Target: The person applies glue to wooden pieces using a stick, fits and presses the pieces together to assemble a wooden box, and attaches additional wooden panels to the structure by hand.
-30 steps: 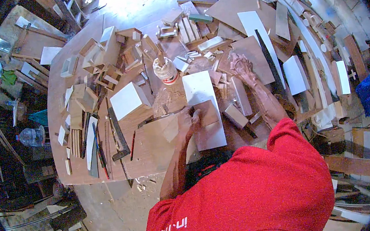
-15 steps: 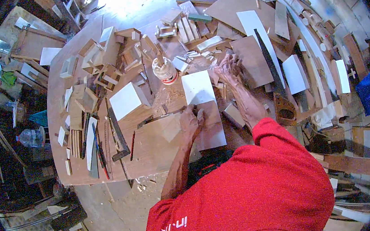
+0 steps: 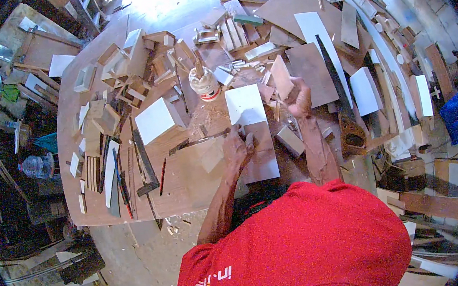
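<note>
My right hand (image 3: 300, 98) is closed on a small, flat, light brown wooden piece (image 3: 281, 76), raised and tilted to the right of a white rectangular board (image 3: 245, 103). That board lies lengthwise in front of me at the table's near edge, its middle darkened by shadow. My left hand (image 3: 238, 146) grips the board's left edge with bent fingers, partly hidden from above. Just beyond the board stands a white tub (image 3: 204, 87) with sticks or brush handles poking out. Left of the tub sits a white-topped box (image 3: 158, 119).
Wooden box parts (image 3: 123, 70) crowd the table's left side. A black metal square (image 3: 145, 166) and a red pencil (image 3: 163, 176) lie nearer. Several small offcuts (image 3: 247, 65) are scattered beyond the board. To the right are a brown panel (image 3: 311, 75) and a handsaw (image 3: 341, 97).
My right hand has picked up the small wooden piece from among the offcuts and drawn it back toward me. My left hand stays at the board's edge.
</note>
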A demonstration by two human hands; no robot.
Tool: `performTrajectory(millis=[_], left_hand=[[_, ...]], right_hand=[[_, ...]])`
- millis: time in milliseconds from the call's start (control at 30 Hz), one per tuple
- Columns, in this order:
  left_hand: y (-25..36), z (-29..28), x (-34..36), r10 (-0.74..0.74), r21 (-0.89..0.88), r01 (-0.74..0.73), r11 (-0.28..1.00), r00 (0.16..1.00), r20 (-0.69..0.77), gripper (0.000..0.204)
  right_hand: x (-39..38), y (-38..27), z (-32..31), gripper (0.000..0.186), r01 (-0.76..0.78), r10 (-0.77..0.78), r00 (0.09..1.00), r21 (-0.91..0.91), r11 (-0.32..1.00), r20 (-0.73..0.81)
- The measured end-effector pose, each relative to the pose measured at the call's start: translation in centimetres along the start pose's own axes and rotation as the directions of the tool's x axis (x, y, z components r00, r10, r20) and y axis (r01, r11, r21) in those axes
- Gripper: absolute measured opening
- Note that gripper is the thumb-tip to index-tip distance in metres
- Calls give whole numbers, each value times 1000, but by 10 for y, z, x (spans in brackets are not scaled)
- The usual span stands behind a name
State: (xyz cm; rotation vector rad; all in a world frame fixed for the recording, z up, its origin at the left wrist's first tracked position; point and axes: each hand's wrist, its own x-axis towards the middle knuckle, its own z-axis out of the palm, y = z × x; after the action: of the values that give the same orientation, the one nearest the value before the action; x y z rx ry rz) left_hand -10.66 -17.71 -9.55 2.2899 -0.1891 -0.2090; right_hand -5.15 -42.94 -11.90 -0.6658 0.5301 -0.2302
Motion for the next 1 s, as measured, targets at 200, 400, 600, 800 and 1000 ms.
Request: performTrajectory(millis=[200, 400, 600, 800, 1000], left_hand=[[-3, -6, 3, 60, 102, -65, 993, 997, 49, 43], [16, -33, 15, 69, -479, -31, 877, 996, 62, 53], [24, -51, 14, 130, -596, -84, 798, 991, 34, 57], [19, -60, 4, 1, -655, 53, 754, 997, 82, 22], [-5, -93, -1, 61, -773, 75, 630, 987, 146, 16]], right_hand=[[-50, 9, -20, 39, -133, 105, 986, 230, 964, 129], [-78, 15, -19, 47, -425, 335, 862, 181, 887, 381], [-99, 35, -13, 32, 56, 124, 932, -474, 879, 341], [-129, 33, 13, 30, 585, -178, 785, -616, 527, 593], [-151, 28, 60, 29, 250, 195, 898, -822, 511, 394]])
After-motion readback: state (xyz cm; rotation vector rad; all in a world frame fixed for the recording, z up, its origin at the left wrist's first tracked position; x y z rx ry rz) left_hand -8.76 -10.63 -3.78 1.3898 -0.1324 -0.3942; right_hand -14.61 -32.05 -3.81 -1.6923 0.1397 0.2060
